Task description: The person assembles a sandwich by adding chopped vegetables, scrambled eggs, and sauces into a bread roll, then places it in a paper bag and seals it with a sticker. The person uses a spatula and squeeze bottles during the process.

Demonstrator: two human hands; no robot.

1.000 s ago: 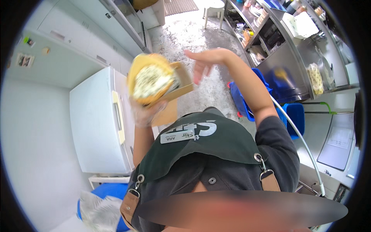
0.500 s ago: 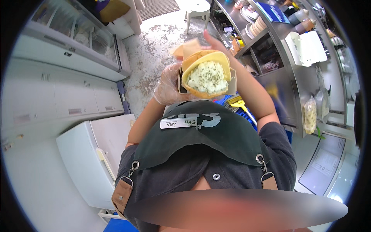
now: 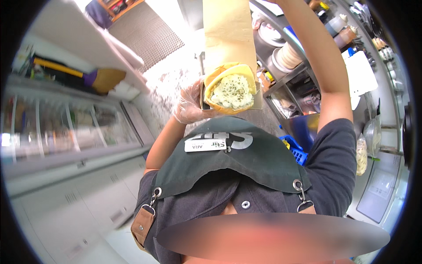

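Note:
My left hand [image 3: 190, 103], in a clear plastic glove, is wrapped round a small brown cardboard box [image 3: 258, 100] from its left side. Inside the box sits a bun sandwich [image 3: 231, 91], its open face toward me, with a yellow cheese slice and a creamy pale filling sprinkled with dark flecks. A long strip of brown card or paper [image 3: 229, 35] runs from behind the bun to the top edge; where it joins the box is hidden. My right arm reaches far forward, and only a sliver of my right hand [image 3: 271, 1] shows at the top edge, its fingers cut off.
On the right, a steel counter holds stacked round containers [image 3: 288, 57], sauce bottles [image 3: 345, 37] and a white board [image 3: 361, 72]. A glass-topped freezer [image 3: 74, 127] stands at left, a broom [image 3: 107, 80] behind it. A blue basket [image 3: 299, 155] is by my right side.
My right hand has gone from beside the sandwich to the top edge. The brown strip now stretches far forward behind the bun. My view has turned, and the left hand keeps its hold.

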